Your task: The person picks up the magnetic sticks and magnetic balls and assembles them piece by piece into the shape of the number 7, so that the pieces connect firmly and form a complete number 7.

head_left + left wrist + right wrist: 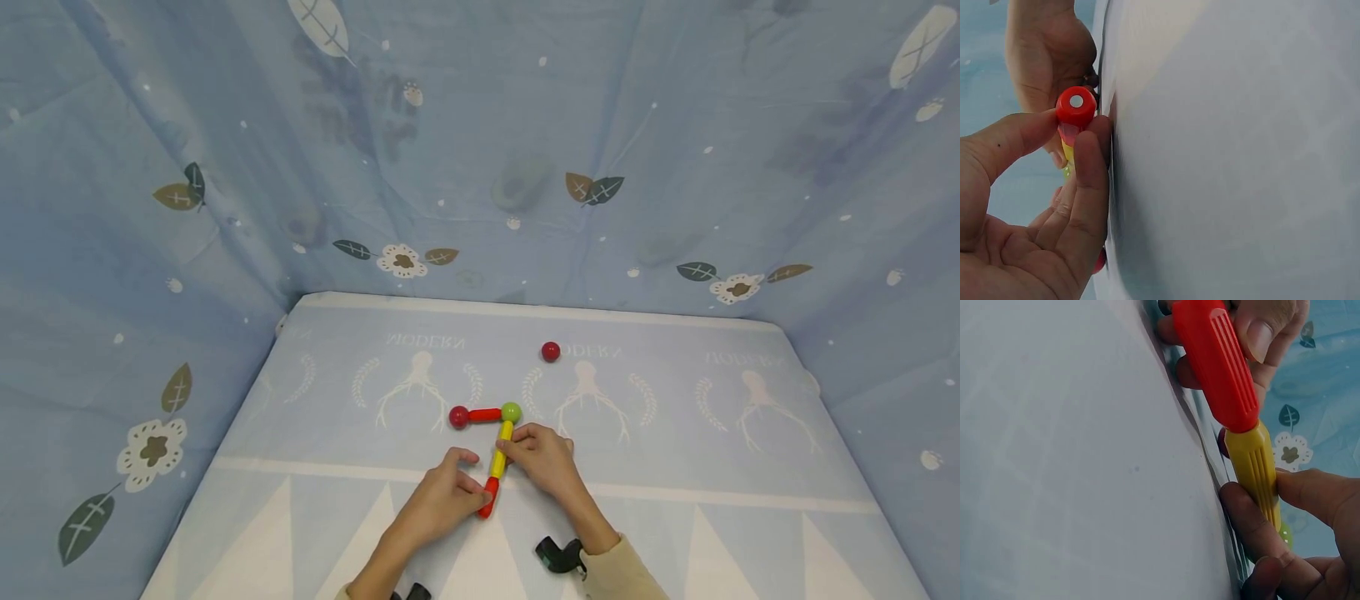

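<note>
In the head view, a yellow magnetic rod [502,451] joins a green ball [511,412] at its far end and a red magnetic rod [488,497] at its near end. My left hand [444,502] pinches this near red rod between thumb and fingers; the left wrist view shows its round end [1076,107] with a pale disc. The yellow rod [1254,464] is pinched by my right hand [546,458]. Both rods meet end to end, slightly bent at the joint in the right wrist view. Left of the green ball, another red rod [485,415] links to a dark red ball [459,417].
A loose dark red ball [551,352] lies farther back on the patterned tablecloth [675,467]. Blue printed curtains [480,150] stand behind and beside the table. Black devices [558,554] are near both wrists.
</note>
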A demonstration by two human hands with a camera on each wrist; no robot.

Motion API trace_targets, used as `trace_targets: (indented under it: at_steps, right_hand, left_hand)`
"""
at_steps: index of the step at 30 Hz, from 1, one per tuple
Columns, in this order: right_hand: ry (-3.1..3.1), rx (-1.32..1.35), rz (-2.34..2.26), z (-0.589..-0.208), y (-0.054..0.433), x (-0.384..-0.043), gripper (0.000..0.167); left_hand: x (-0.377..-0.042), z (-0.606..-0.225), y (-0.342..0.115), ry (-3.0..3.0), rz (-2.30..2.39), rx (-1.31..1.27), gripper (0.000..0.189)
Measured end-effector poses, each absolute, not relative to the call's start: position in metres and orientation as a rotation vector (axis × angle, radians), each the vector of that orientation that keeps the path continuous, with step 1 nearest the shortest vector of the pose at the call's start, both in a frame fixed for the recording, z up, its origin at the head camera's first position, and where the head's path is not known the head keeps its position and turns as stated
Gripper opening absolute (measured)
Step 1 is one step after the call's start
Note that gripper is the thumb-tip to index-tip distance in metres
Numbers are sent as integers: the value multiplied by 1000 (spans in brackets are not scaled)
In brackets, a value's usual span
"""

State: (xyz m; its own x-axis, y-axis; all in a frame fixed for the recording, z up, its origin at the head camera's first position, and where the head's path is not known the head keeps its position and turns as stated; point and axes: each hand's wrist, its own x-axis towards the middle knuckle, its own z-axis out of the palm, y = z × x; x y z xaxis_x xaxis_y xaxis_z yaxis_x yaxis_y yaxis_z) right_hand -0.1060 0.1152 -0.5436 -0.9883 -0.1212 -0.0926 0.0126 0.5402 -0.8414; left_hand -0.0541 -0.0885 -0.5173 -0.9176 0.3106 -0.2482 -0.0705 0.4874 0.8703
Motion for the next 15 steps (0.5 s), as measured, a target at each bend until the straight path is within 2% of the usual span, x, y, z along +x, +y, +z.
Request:
trace_targets:
  at_steps: [15]
  right_hand:
    - [2648,-57,-1450,-540,115,-106,25]
  left_hand:
    - [-56,-520,-87,2312,1470,216,50]
